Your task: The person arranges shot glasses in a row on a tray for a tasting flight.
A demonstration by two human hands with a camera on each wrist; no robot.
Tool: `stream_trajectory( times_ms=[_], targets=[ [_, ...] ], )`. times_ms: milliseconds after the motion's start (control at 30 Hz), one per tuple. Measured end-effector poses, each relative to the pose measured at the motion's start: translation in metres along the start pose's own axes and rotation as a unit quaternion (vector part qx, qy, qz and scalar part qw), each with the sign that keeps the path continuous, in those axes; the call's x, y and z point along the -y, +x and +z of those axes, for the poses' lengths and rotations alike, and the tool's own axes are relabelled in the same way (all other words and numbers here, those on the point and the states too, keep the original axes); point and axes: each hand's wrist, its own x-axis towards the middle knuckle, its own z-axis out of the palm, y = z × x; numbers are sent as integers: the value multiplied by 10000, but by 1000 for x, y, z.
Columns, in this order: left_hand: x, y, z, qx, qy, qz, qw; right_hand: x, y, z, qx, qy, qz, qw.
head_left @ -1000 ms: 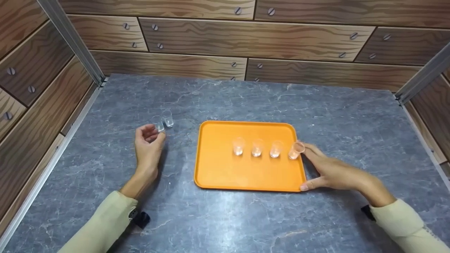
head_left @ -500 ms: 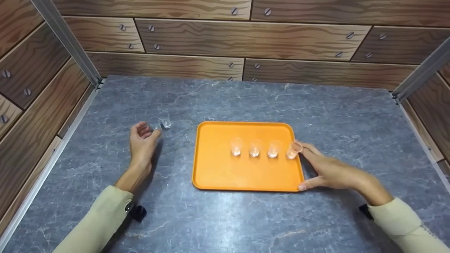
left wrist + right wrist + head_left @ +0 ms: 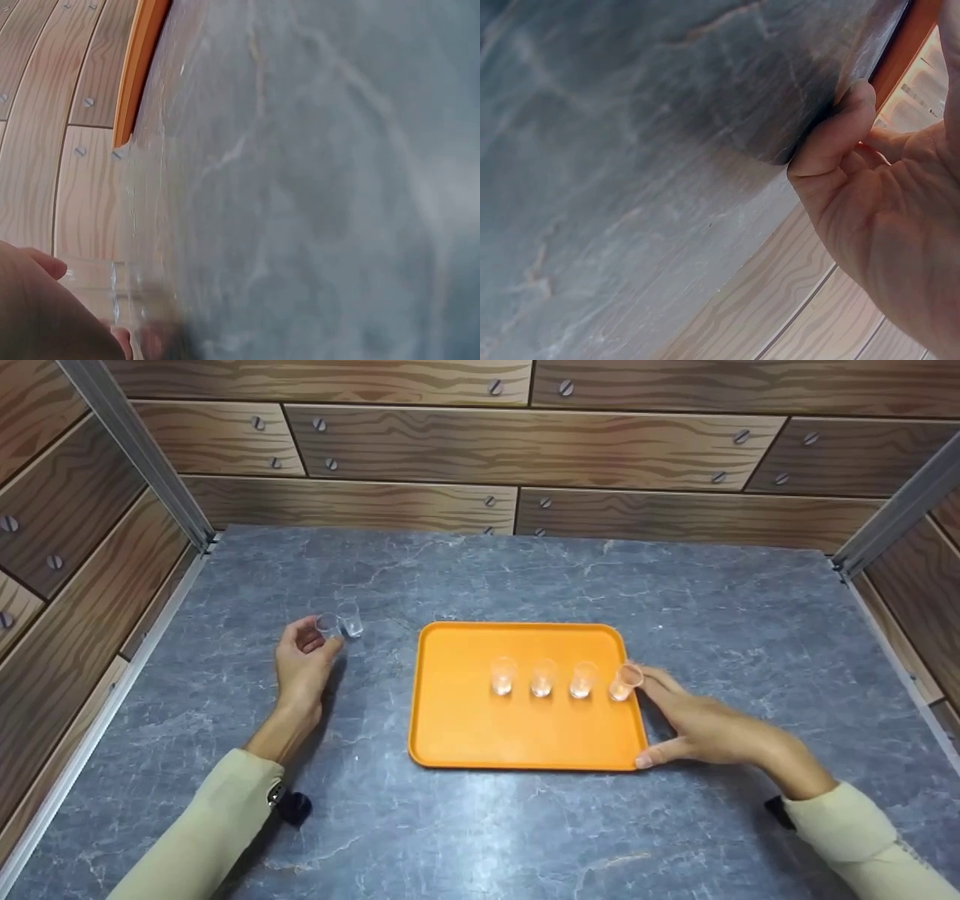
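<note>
On the left of the head view, my left hand (image 3: pixel 301 660) pinches a small clear shot glass (image 3: pixel 328 625) between thumb and fingers. A second shot glass (image 3: pixel 351 619) stands just to the right of it, apparently on the table. An orange tray (image 3: pixel 457 735) carries a row of several clear shot glasses, among them one at the left end (image 3: pixel 502 676). The rightmost glass (image 3: pixel 625 682) leans toward the tray's right rim. My right hand (image 3: pixel 697 727) holds that side of the tray, thumb at the near corner and fingertips partly hidden behind the leaning glass.
The grey marbled table (image 3: pixel 480 840) is bounded by wood-patterned panels (image 3: pixel 420 442) at the back and sides. Metal posts (image 3: pixel 135 450) stand at the corners. Table surface lies between my left hand and the tray.
The head view has shifted slightly. My left hand stays at the same glass, whose rim now tips a little more toward the camera. The right hand and tray keep their places.
</note>
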Motion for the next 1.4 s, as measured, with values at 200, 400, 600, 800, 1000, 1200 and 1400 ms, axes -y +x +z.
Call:
stream_trajectory(
  times_ms=[200,400,600,800,1000,1200,1400],
  targets=[
    [-2,2,1,-36,-24,-49,10000,0,0,0,-26,-13,-21,10000],
    [-3,5,2,-92,61,46,9999,1,0,0,-14,8,-18,10000],
    [-1,8,2,-144,99,132,9998,0,-1,-1,-44,0,-30,10000],
    [4,8,-1,-98,187,299,9993,-2,0,1,-65,-26,-93,9999],
    [6,5,-6,-51,154,504,9986,-1,-1,0,-67,-77,-92,9999],
    [7,2,-11,-82,43,558,9984,-1,0,0,-38,-81,-79,9999],
    [9,-2,-13,-83,11,567,9984,-1,0,2,-82,-48,-87,9999]
  ],
)
